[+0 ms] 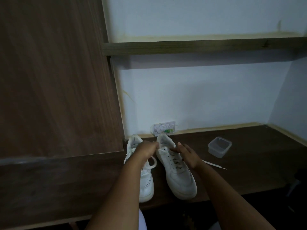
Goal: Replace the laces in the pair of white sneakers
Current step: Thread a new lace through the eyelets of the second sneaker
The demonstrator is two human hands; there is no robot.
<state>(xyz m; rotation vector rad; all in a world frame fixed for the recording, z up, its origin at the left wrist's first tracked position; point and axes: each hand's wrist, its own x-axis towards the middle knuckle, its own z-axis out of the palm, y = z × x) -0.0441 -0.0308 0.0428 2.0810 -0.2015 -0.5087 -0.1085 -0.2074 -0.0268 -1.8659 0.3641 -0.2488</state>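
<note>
Sneakers stand side by side on the dark wooden counter (249,171), with the toes toward the near edge and the heels toward the far wall. The left sneaker (146,181) is partly covered by the left forearm, and a white lace (153,163) makes a loose loop beside its tongue. The right sneaker (176,173) shows its rows of eyelets, and only a few dark crossings are seen low in them; the upper eyelets look open.

The left hand (146,151) reaches across the left sneaker, and its fingers are curled together and pinch something white at the near-left edge of the right sneaker's collar. It is too dim to tell if this is a lace end or the collar itself. The right hand (186,154) lies on the right side of the right sneaker, with the fingers straight and a little spread, touching the upper eyelet area; the thumb points up.

Another flat white lace (214,164) lies on the counter just right of the right wrist. Farther to the right stands a small clear plastic container (219,147). Against the far wall, just behind the heels, stands a small white card or packet (164,129) with a green mark. A wooden shelf (199,47) runs along the wall above, and a big brown panel (58,72) fills the left side.
</note>
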